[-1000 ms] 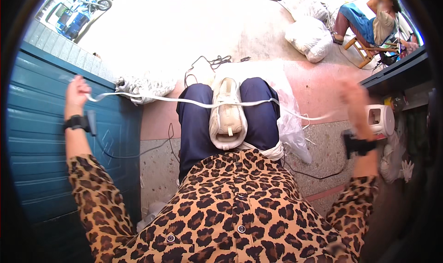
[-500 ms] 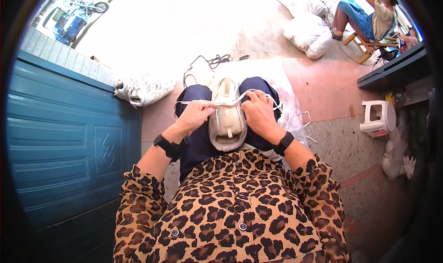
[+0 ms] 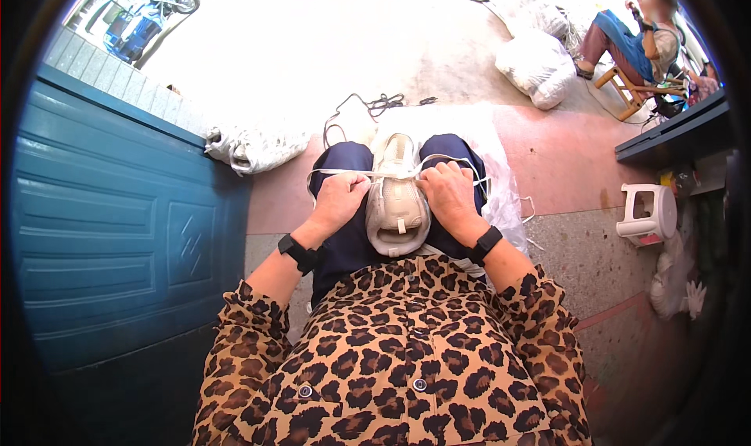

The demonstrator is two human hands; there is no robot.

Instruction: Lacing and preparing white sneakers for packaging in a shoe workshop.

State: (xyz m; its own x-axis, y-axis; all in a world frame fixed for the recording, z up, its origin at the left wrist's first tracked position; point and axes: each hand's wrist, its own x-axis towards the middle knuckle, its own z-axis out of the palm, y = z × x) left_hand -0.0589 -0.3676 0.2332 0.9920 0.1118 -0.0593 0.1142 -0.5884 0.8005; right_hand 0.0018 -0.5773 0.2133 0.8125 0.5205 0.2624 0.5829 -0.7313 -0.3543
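Note:
A beige shoe (image 3: 398, 203) is held between my knees, its opening toward me and its toe pointing away. White shoelaces (image 3: 344, 171) run across it, with loose loops and ends spreading to both sides over my dark trousers. My left hand (image 3: 341, 198), left of the shoe, is closed in a pinch on a lace. On the other side, my right hand (image 3: 449, 192) also pinches a lace close to the shoe's edge, its fingers curled. The fingertips of both hands are partly hidden, and the lacing between them is too small to follow.
Blue panelled door (image 3: 86, 235) at left; a white bundle (image 3: 258, 149) beside it. A black cord (image 3: 375, 103) lies ahead. White sacks (image 3: 536, 66) and a seated person (image 3: 626, 43) are far right. A white plastic stool (image 3: 648, 214) stands right, and white plastic sheeting (image 3: 507, 203) lies beside my right knee.
My hands have moved a little apart, drawing the laces out to each side of the shoe. The whole view has shifted slightly. The seated person has moved their arms and head.

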